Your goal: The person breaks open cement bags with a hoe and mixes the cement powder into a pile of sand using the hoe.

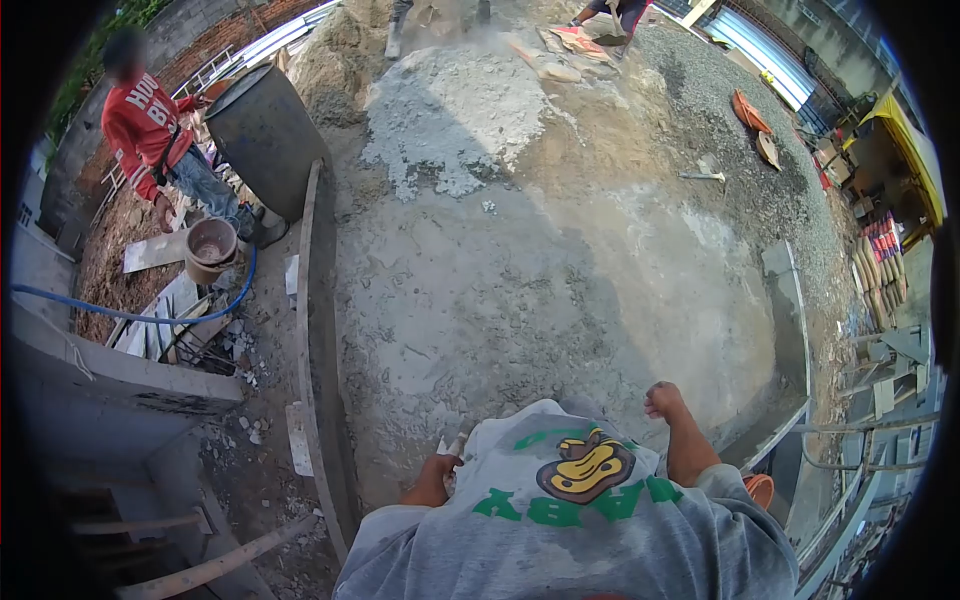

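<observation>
My right hand (662,400) is held out in front of my body with its fingers curled closed, and nothing shows in them. Lower down at my left side, my left hand (437,475) is closed beside the edge of my grey shirt (600,520). A small pale piece (444,446) shows at its fingers; its kind is too unclear to make out, and the shirt hides part of it. Below both hands spreads a rough grey slab of cement (480,310), with a pale heap of powdery mix (450,110) at its far end.
A board (315,350) edges the left side, another (790,300) the right. A person in a red top (150,120) stands beside a dark barrel (265,140) and a bucket (210,245). Other people's legs (395,30) show beyond the heap. Gravel (690,90) lies right.
</observation>
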### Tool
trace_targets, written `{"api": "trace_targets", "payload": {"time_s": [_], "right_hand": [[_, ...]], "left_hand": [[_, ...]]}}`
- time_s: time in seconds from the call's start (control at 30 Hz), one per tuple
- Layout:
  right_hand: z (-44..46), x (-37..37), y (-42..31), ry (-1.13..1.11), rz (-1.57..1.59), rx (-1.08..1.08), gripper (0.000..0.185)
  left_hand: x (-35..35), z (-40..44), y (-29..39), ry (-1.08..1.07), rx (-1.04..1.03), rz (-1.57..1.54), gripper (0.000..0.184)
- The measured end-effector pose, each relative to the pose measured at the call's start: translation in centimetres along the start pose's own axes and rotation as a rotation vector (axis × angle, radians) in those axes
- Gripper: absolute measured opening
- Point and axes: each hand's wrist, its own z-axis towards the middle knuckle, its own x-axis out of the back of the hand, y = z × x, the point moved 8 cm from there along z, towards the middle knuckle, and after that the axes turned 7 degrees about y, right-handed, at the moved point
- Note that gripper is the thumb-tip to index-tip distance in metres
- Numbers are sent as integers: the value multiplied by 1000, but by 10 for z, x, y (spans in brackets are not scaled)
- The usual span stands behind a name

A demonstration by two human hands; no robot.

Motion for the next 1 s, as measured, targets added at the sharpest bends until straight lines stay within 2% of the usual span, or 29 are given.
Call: {"api": "trace_targets", "payload": {"time_s": [0.07,0.17,0.3,0.37,0.47,0.57,0.67,0.77,0.83,0.9,1.0], "right_hand": [[0,-2,-7,0,-11,19,17],[1,-5,-10,-5,-16,30,17],[1,-7,-13,5,2,25,17],[3,-9,-8,0,0,23,17],[10,-10,-3,-15,-20,18,17],[14,-7,0,2,-25,18,17],[12,-6,0,28,-2,26,17],[11,-11,5,26,30,25,17],[8,-16,9,15,49,9,17],[2,-20,11,-2,58,-20,17],[4,-22,23,-17,54,-49,18]], "left_hand": [[-1,0,4,-23,-50,15,45],[1,6,0,-19,30,-105,42],[9,4,17,49,-68,61,41],[19,-33,37,126,-142,177,41],[17,-16,38,143,-183,116,42],[19,6,32,69,-114,86,44],[32,-4,28,131,3,82,44],[36,-34,39,85,-40,3,44],[46,-103,67,114,-527,158,44],[46,-151,80,118,-821,217,44],[48,-164,86,129,-922,186,44]]}}
